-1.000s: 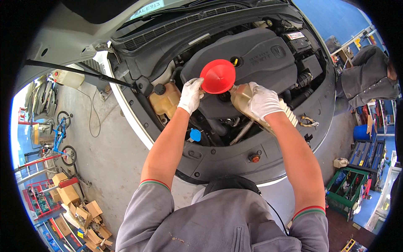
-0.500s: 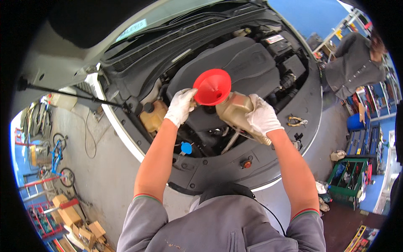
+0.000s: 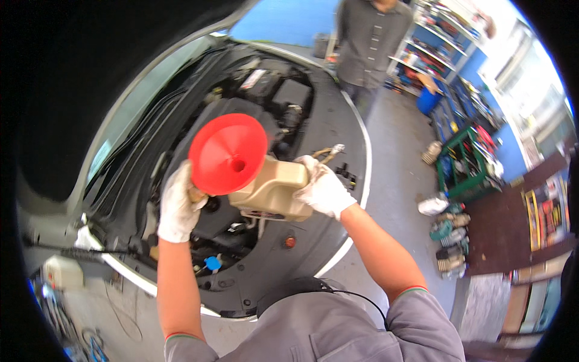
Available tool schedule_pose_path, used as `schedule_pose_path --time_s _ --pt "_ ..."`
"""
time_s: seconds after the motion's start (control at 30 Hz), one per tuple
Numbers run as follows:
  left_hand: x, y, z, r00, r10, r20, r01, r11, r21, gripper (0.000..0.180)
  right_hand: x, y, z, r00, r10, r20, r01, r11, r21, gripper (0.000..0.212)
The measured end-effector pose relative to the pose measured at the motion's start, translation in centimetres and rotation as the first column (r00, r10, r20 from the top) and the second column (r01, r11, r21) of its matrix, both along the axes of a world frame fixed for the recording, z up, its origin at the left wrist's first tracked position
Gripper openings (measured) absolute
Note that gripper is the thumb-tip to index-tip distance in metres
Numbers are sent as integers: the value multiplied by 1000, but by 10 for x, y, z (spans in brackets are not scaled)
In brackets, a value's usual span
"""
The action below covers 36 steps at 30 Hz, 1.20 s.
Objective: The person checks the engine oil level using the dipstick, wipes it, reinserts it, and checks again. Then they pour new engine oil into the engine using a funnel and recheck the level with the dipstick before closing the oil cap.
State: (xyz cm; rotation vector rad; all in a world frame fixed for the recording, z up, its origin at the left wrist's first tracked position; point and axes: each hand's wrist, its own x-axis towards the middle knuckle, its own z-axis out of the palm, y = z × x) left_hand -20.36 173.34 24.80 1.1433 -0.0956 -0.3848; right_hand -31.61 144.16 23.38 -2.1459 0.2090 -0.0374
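Note:
My left hand (image 3: 176, 205), in a white glove, grips a red funnel (image 3: 220, 145) by its left side. The funnel's wide mouth faces up toward me. My right hand (image 3: 327, 188), gloved too, is closed on a beige plastic jug (image 3: 274, 187) at its right end. The jug lies tilted on its side, its left end hidden behind the funnel. Both are held above the car's open engine bay (image 3: 238, 105). A blue cap (image 3: 213, 263) shows below my left wrist. Pliers (image 3: 330, 154) and small black pieces (image 3: 346, 174) lie on the panel beyond my right hand.
A person in a dark shirt (image 3: 371, 45) stands past the car's far right corner. A hood prop rod (image 3: 78, 248) crosses at the left. To the right are a green tool crate (image 3: 464, 160), shelves (image 3: 434, 36), a blue bin (image 3: 427, 101) and several bottles (image 3: 449, 241) on the floor.
My view has turned right, bringing the standing person and the right-hand floor further in. The funnel and jug are still in my hands and appear nearer, with the jug's side turned more toward me.

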Motion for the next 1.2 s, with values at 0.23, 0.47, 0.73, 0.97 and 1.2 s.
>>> schedule_pose_path --time_s 0.23,0.47,0.73,0.97,1.2 --pt "-54 -96 19 968 -195 159 213 972 -101 43 -119 -61 31 970 -242 12 241 967 79 62" --pt "-115 -181 -22 807 -452 380 452 887 97 44 -257 -144 15 857 -515 -18 515 855 64 71" --pt "-204 -300 -111 816 -573 76 558 815 154 37 -439 -295 -71 709 -654 -262 672 740 -29 60" --pt "-302 -407 -233 850 -345 -398 474 830 294 32 -590 -431 -181 527 -730 -435 793 606 -57 64" --pt "-378 -461 -323 775 -439 -455 571 177 801 32 -675 -549 -274 205 -817 -538 940 317 -124 59"
